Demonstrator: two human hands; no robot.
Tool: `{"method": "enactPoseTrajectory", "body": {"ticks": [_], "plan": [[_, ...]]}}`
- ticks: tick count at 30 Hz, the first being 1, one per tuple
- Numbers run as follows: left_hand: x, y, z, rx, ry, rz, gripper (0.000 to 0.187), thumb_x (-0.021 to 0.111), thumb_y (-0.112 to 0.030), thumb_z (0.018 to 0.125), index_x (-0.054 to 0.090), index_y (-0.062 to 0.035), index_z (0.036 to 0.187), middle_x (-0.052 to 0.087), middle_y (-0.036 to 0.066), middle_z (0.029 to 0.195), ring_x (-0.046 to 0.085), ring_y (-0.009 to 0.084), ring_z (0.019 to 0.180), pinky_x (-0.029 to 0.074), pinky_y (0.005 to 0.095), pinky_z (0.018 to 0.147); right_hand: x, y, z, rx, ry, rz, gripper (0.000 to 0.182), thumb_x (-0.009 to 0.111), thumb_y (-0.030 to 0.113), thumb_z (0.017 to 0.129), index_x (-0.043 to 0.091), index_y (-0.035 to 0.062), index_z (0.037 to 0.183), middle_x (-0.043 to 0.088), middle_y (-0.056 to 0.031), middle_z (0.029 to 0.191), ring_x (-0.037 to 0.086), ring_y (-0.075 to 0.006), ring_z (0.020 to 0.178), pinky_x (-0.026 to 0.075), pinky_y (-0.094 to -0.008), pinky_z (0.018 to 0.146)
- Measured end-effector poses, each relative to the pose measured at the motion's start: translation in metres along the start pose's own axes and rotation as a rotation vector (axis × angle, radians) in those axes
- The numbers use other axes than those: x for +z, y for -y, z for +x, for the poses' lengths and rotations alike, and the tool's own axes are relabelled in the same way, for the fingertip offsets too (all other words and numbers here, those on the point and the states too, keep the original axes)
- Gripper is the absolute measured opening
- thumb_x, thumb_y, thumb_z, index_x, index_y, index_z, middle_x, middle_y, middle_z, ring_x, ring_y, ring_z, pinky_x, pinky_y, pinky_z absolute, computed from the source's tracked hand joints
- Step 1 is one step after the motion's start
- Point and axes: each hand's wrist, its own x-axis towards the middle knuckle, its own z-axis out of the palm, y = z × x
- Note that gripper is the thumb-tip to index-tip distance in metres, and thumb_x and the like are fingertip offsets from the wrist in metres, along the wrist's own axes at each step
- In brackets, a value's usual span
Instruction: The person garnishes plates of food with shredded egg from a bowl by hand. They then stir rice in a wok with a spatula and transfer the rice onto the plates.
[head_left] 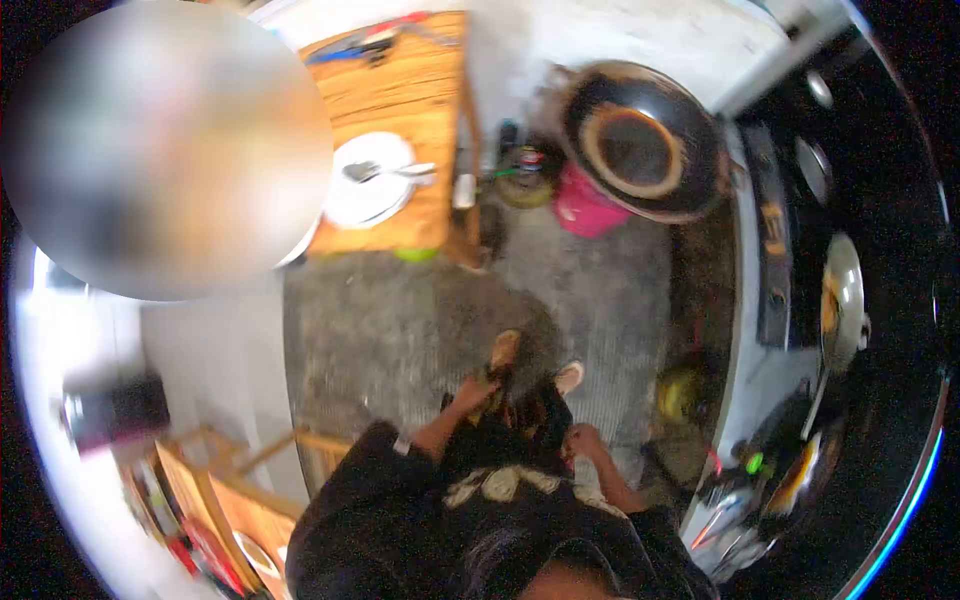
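Note:
Both arms hang down in front of my dark clothing (520, 430). My left hand (476, 392) is beside the front of that clothing, its fingers smeared by motion, so I cannot see whether it holds anything. On the other side, my right hand (582, 442) has its fingers curled in against the clothing. A small reddish spot shows by it, too blurred to name. My feet (506, 348) stand on the grey floor (380, 320) just ahead of my hands.
A wooden table (400, 100) ahead bears a white plate (368, 205) with cutlery. To its right, a large black wok (645, 140) rests over a pink bucket (590, 205). A counter on the right holds a pan (843, 300). Wooden furniture (235, 500) stands at lower left.

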Motion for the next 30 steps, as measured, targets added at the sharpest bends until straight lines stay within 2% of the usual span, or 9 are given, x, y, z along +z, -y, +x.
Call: {"method": "enactPoseTrajectory", "body": {"ticks": [2, 3, 4, 6, 8, 10, 12, 23, 30], "plan": [[-0.033, -0.018, -0.008, -0.194, 0.034, 0.061, 0.068, 0.058, -0.059, 0.066, 0.06, 0.0028, 0.095, 0.059, 0.024, 0.086, 0.058, 0.0356, 0.079, 0.044, 0.0433, 0.072, -0.065, 0.048, -0.031, -0.178, -0.294, 0.156, 0.017, 0.055, 0.016, 0.073, 0.064, 0.0023, 0.08, 0.061, -0.0094, 0.073, 0.058, -0.0248, 0.065, 0.045, -0.0342, 0.059], [-0.035, 0.001, 0.001, -0.23, 0.007, -0.006, 0.071, 0.06, -0.06, 0.063, 0.06, 0.006, 0.089, 0.059, 0.025, 0.081, 0.059, 0.0359, 0.078, 0.044, 0.0431, 0.07, -0.088, 0.01, -0.016, -0.282, -0.22, 0.26, 0.019, 0.055, 0.014, 0.073, 0.063, 0.0028, 0.086, 0.062, -0.0104, 0.077, 0.058, -0.0231, 0.071, 0.045, -0.0328, 0.064], [-0.033, 0.019, 0.013, -0.259, -0.012, -0.07, 0.074, 0.062, -0.061, 0.061, 0.059, 0.0093, 0.083, 0.059, 0.026, 0.076, 0.059, 0.0363, 0.076, 0.045, 0.0429, 0.069, -0.14, 0.075, -0.053, 0.069, -0.427, 0.087, 0.017, 0.051, 0.011, 0.076, 0.062, 0.0031, 0.087, 0.062, -0.0091, 0.08, 0.058, -0.0203, 0.072, 0.045, -0.0321, 0.067], [-0.085, -0.029, -0.015, -0.219, 0.0, 0.06, 0.075, 0.062, -0.059, 0.062, 0.057, 0.0111, 0.09, 0.059, 0.026, 0.085, 0.058, 0.0368, 0.085, 0.045, 0.0429, 0.073, -0.249, 0.176, -0.132, -0.221, -0.741, 0.122, 0.015, 0.047, 0.009, 0.079, 0.06, 0.0036, 0.083, 0.06, -0.0095, 0.081, 0.057, -0.021, 0.073, 0.044, -0.0337, 0.067], [-0.093, -0.009, -0.002, -0.207, -0.096, 0.045, 0.077, 0.062, -0.056, 0.063, 0.05, 0.0098, 0.101, 0.056, 0.027, 0.095, 0.055, 0.0368, 0.092, 0.043, 0.0433, 0.077, -0.336, 0.232, -0.23, -0.182, -1.06, -0.629, 0.018, 0.04, 0.007, 0.085, 0.057, 0.0021, 0.09, 0.057, -0.0121, 0.094, 0.055, -0.021, 0.084, 0.043, -0.0318, 0.07], [-0.09, 0.023, 0.014, -0.196, -0.235, 0.001, 0.081, 0.063, -0.054, 0.064, 0.042, 0.0085, 0.112, 0.052, 0.027, 0.104, 0.052, 0.0368, 0.099, 0.042, 0.0437, 0.082, -0.365, 0.284, -0.315, 0.028, -1.696, -0.697, 0.018, 0.039, 0.005, 0.086, 0.056, -0.0002, 0.088, 0.057, -0.012, 0.09, 0.055, -0.0208, 0.083, 0.044, -0.0313, 0.07], [-0.092, 0.037, 0.02, -0.191, -0.315, -0.012, 0.082, 0.063, -0.053, 0.065, 0.041, 0.008, 0.116, 0.051, 0.027, 0.108, 0.05, 0.0366, 0.102, 0.041, 0.0437, 0.084, -0.386, 0.279, -0.384, 0.103, -2.009, -0.888, 0.017, 0.041, 0.006, 0.085, 0.057, 0.0001, 0.088, 0.057, -0.0118, 0.089, 0.055, -0.0209, 0.081, 0.044, -0.0313, 0.069], [-0.076, 0.044, 0.011, -0.237, -0.178, -0.04, 0.057, 0.061, -0.047, 0.067, 0.059, 0.0043, 0.093, 0.059, 0.024, 0.093, 0.057, 0.0351, 0.088, 0.043, 0.0413, 0.076, -0.38, 0.183, -0.455, 0.378, -2.119, -0.906, 0.012, 0.051, 0.008, 0.08, 0.059, 0.0019, 0.086, 0.058, -0.0108, 0.082, 0.056, -0.0211, 0.072, 0.044, -0.0312, 0.063], [-0.091, -0.003, 0.063, -0.086, 0.204, 0.44, 0.045, 0.053, -0.038, 0.073, 0.056, -0.0029, 0.1, 0.058, 0.021, 0.093, 0.054, 0.0353, 0.088, 0.041, 0.0427, 0.076, -0.359, 0.215, -0.411, 0.52, -2.274, -0.682, 0.012, 0.057, 0.01, 0.077, 0.06, 0.003, 0.085, 0.059, -0.0101, 0.077, 0.057, -0.0213, 0.066, 0.044, -0.0312, 0.06]]}}
